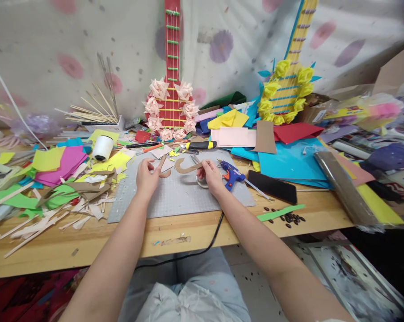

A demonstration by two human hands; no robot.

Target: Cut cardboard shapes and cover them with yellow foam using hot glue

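My left hand is closed in a pinch over the grey cutting mat, on a small brown curved paper piece. In my right hand is a second, hook-shaped brown paper piece, its curl pointing left. The two pieces are apart. Just right of my right hand lies a blue glue gun. Beneath that hand a round roll, perhaps tape, is partly hidden. Small yellow bits lie on the mat beyond the pieces.
A red paper guitar and a yellow one stand at the back. Paper scraps cover the left side. A black phone, dark beads and a yellow-black cutter lie around the mat. A black cable crosses the table edge.
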